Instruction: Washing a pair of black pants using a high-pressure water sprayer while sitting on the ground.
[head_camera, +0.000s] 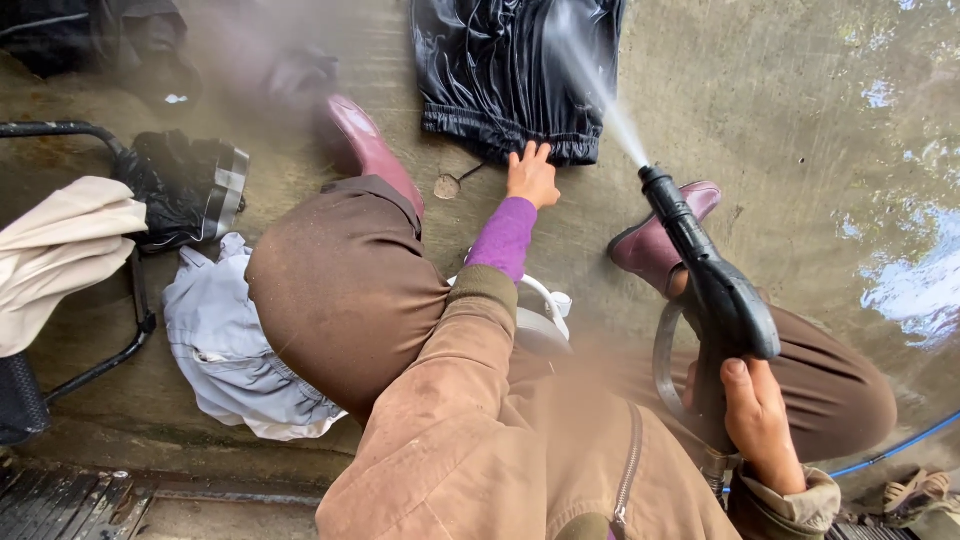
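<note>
Black garment (515, 75) lies wet on the concrete, left hand (531, 176) pressing its hem flat, right hand (760, 420) clenched round the spraying gun (715, 290) just beside it.

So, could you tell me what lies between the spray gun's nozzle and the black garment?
In the head view, only a water jet crosses from the nozzle to the black garment, over bare wet concrete.
</note>
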